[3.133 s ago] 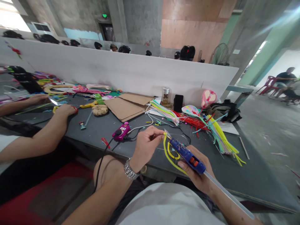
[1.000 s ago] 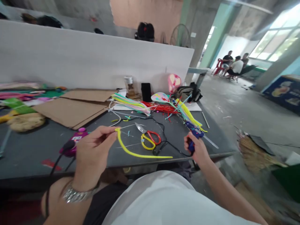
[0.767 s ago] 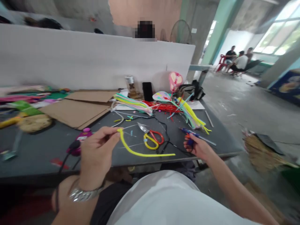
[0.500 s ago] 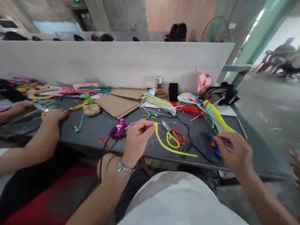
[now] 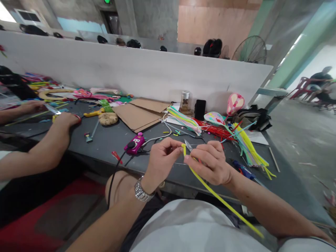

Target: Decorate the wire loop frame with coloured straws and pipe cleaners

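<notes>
A yellow pipe cleaner (image 5: 223, 200) has its bent upper end pinched between the thumb and forefinger of my left hand (image 5: 163, 159). From there it runs down to the right, its tail hanging past the table edge. My right hand (image 5: 210, 162) grips the same strand just below the bend, fingers curled and thumb pressed in. Behind that hand lies a pair of scissors (image 5: 188, 145); the blades show, while most of the handles are covered. A blue glue gun (image 5: 242, 168) rests on the table beyond my right wrist.
A purple power socket (image 5: 134, 144) with cords sits left of my hands. Cardboard sheets (image 5: 140, 113), a glass jar (image 5: 185, 101), a phone (image 5: 200, 109) and pipe cleaner bundles (image 5: 246, 145) lie toward the white partition (image 5: 147, 70). At left, a co-worker's hand (image 5: 67, 120) holds scissors.
My right hand has come left from beside the glue gun and taken hold of the yellow pipe cleaner. The strand's tail now points lower right. The view has shifted slightly.
</notes>
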Motion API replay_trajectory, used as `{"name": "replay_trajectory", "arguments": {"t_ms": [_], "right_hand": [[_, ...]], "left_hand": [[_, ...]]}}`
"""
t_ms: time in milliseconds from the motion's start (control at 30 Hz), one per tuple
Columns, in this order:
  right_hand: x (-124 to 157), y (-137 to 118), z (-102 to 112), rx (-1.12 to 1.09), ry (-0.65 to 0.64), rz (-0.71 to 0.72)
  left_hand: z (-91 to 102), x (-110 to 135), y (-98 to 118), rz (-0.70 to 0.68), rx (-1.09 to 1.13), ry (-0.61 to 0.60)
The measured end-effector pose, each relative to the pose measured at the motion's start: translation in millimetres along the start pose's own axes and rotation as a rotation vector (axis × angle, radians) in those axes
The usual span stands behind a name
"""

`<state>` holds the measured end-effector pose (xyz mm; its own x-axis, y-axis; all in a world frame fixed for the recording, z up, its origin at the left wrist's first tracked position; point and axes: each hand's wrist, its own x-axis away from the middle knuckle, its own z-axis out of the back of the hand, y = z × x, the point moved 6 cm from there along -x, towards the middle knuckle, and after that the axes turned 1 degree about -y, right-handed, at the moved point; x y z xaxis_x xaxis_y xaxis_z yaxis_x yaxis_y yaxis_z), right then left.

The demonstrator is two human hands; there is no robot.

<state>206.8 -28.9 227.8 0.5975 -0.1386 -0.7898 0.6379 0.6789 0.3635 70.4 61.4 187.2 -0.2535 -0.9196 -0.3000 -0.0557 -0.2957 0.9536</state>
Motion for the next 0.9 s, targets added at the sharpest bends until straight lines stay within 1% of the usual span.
{"name": "replay_trajectory", "arguments": {"t_ms": [133, 267, 333, 433, 500, 567, 633, 733, 900], "right_hand": [[-15, 19, 7, -0.176, -0.011, -0.174], [-26, 34, 8, -0.371, -0.022, -0.33], [-27, 38, 7, -0.425, -0.033, -0.411], [-23, 45, 2, -0.488, -0.091, -0.564], [-19, 51, -2, -0.528, -0.142, -0.683], [-17, 55, -5, -0.583, -0.176, -0.766], [-17, 58, -8, -0.645, -0.188, -0.816], [-19, 62, -10, -0.717, -0.153, -0.867], [-22, 64, -13, -0.811, -0.14, -0.877]], "left_hand": [[-2.9, 3, 6, -0.047, -0.035, -0.013], [-5.6, 6, 15, -0.119, -0.046, -0.03], [-6.4, 7, 18, -0.15, -0.06, -0.05], [-7.5, 7, 21, -0.184, -0.084, -0.083], [-8.3, 7, 21, -0.192, -0.098, -0.099], [-8.8, 7, 20, -0.186, -0.107, -0.111], [-9.0, 7, 19, -0.176, -0.104, -0.121], [-7.9, 6, 16, -0.15, -0.085, -0.126], [-4.6, 5, 12, -0.095, -0.064, -0.097]]}}
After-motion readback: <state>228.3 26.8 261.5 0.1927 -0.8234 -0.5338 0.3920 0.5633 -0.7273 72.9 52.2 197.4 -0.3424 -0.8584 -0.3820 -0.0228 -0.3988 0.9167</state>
